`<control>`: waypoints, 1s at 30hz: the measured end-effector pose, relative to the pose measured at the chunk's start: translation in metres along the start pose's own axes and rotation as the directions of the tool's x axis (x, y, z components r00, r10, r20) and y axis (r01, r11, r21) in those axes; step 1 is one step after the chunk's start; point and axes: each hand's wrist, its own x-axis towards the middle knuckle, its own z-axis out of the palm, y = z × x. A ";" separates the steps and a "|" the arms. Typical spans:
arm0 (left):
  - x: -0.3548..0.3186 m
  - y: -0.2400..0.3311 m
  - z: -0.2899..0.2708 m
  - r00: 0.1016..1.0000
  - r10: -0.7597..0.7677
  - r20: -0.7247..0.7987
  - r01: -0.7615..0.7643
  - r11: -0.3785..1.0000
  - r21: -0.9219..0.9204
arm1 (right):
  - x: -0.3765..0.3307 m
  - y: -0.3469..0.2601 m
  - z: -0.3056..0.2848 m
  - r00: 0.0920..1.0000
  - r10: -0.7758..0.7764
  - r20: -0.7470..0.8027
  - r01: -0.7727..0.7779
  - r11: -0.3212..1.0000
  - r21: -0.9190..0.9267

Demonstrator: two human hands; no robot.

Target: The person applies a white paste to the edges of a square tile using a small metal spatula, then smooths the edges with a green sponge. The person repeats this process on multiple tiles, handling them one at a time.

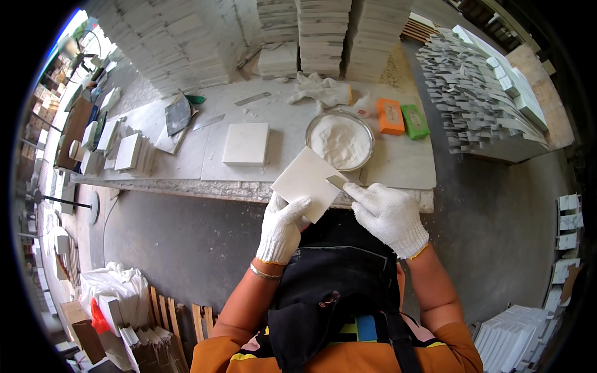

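My left hand (283, 227), in a white knit glove, grips a square white stone tile (305, 181) by its lower corner, tilted up before the table edge. In my gloved right hand (387, 214) is a small flat metal scraper blade (336, 181), its end against the tile's right side. Just beyond the tile stands a round metal bowl (372, 153) of white powder or paste (339, 140). Left of the bowl lies a stack of square white tiles (246, 143).
The stone-topped table (211, 174) carries spare gloves (320, 91), an orange box (390, 117), a green box (415, 121) and loose metal blades (252, 99). Tall tile stacks (323, 37) rise at the back. Stacked stone strips (479, 93) stand at right, a white plastic bag (115, 283) lower left.
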 end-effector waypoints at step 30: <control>0.035 0.013 0.006 0.999 0.040 -0.002 -0.040 0.995 -0.091 | 0.066 0.092 0.035 0.893 0.351 0.282 -0.423 0.869 0.257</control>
